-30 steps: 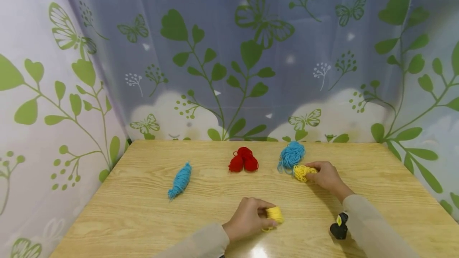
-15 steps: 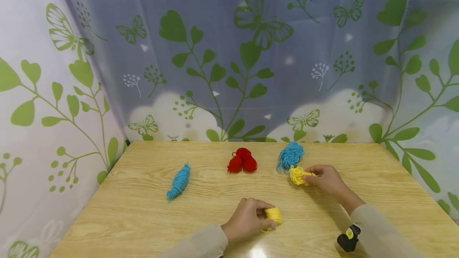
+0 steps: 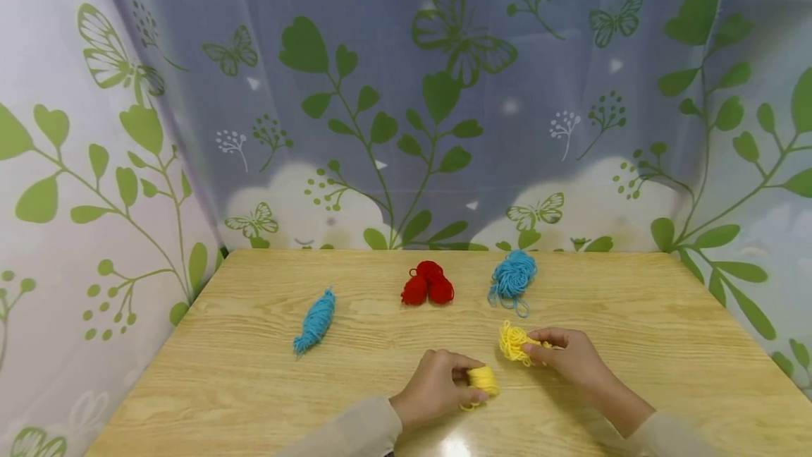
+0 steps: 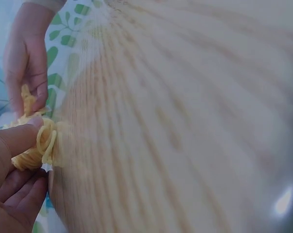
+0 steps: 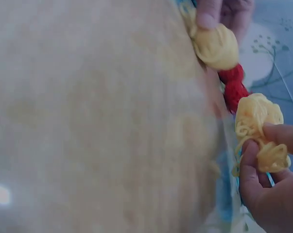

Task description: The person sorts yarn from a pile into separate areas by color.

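Note:
Near the front middle of the table, my left hand (image 3: 434, 388) grips a compact ball of yellow yarn (image 3: 485, 380) between thumb and fingers. Loose strands hang from that ball in the left wrist view. My right hand (image 3: 571, 358), a little farther back and to the right, pinches a looser bundle of yellow yarn (image 3: 515, 343). In the right wrist view, the loose bundle (image 5: 259, 116) bulges out on both sides of thumb and fingers. A gap separates the two yellow pieces in the head view.
Behind the right hand lies a loose blue yarn bundle (image 3: 514, 275) with trailing loops. Red yarn balls (image 3: 428, 283) sit at the back middle. A wound blue yarn skein (image 3: 315, 321) lies to the left. Patterned curtains (image 3: 380, 104) border the wooden table (image 3: 254, 400).
My right hand has drawn the loose yellow bundle away from the blue yarn, toward the front and slightly left. The left hand stays in place with its yellow ball.

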The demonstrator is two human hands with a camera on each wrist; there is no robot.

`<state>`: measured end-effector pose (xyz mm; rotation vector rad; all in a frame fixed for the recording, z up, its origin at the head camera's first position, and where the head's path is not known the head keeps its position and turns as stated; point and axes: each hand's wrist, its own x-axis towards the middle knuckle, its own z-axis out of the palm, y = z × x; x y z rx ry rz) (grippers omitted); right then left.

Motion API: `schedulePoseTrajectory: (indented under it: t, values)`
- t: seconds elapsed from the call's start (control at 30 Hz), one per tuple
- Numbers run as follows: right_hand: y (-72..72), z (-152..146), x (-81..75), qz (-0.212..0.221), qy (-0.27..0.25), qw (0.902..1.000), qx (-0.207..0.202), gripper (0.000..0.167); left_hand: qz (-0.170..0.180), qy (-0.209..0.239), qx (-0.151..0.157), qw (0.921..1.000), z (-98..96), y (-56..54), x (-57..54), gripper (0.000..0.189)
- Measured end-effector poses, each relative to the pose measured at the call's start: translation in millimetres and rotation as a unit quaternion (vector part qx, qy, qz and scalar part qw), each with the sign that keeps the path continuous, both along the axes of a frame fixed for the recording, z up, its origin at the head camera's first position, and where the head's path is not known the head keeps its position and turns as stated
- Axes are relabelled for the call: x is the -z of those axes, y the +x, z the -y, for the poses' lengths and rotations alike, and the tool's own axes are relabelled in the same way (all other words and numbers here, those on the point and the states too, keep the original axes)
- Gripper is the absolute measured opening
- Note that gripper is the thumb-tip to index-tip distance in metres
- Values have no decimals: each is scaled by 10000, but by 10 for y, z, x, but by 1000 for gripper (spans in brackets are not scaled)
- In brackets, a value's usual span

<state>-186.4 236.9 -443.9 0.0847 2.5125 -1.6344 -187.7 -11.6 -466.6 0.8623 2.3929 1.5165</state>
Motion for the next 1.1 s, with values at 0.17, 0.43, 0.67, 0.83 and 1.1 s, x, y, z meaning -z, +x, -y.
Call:
schedulePoseTrajectory:
  t: [0.17,0.43,0.67,0.83,1.1]
  values:
    - [128,99,41,23,127,9991,-401,39,-25,-79,-38,10000,1,-4,-2,38]
    - [246,212,44,-459,715,9937,-728,29,-84,-93,-57,9999,-2,-7,9,39]
    - [281,238,32,-627,718,9921,-813,27,-66,-113,-43,9999,-4,-14,10,38]
    - [277,238,18,-591,727,9920,-840,30,-61,-89,-24,9999,-3,-21,2,38]
    - [260,242,33,-347,574,9948,-761,34,-2,-100,-49,9999,-2,-21,8,38]
